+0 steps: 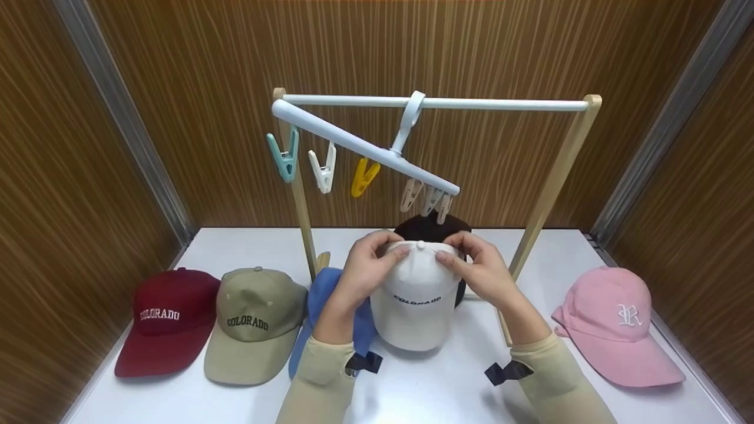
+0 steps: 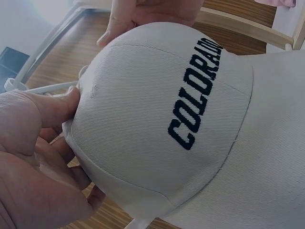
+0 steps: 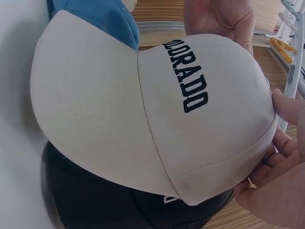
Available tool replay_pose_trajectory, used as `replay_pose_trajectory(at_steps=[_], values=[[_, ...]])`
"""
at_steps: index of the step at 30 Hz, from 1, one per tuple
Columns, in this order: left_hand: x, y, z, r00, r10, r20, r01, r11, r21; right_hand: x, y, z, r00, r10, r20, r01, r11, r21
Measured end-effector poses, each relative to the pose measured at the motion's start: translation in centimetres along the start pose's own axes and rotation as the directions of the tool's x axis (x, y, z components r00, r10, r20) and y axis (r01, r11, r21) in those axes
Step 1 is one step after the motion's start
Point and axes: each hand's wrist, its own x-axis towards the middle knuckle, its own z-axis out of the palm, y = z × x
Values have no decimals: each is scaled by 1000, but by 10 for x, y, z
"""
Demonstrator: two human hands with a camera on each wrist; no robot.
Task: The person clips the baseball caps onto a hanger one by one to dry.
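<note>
A white baseball cap (image 1: 417, 288) with dark COLORADO lettering hangs brim down between both hands. My left hand (image 1: 366, 266) pinches the top left of its crown, thumb in front and fingers behind. On the other side my right hand (image 1: 484, 268) pinches the crown the same way; in the right wrist view its fingers (image 3: 286, 148) curl behind the fabric. Just above the cap, a white clip hanger (image 1: 365, 147) hangs tilted, its right end low. A black cap (image 1: 433, 227) shows behind the white one, close under the hanger's lowest clips (image 1: 433, 201); whether they grip it is hidden.
The hanger hooks over the white bar (image 1: 500, 105) of a wooden-legged rack (image 1: 556, 176). Teal (image 1: 287, 156), white (image 1: 323, 169) and yellow (image 1: 364, 178) clips hang at left. On the table lie red (image 1: 171, 321), khaki (image 1: 256, 324), blue (image 1: 324, 294) and pink (image 1: 615, 327) caps.
</note>
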Motion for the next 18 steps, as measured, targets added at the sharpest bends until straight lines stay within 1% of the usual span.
replay_pose_trajectory(at_steps=[10,13,18], values=[[1,0,-3,999,41,-34,-42,998,-41,12,-11,0,999,-24,24,24,1000,-15],[2,0,-3,999,37,-34,-39,998,-47,17,-13,0,999,-25,31,26,999,-20],[2,-1,-3,999,18,-39,-20,998,-53,25,-15,-2,1000,3,25,-3,1000,-20]])
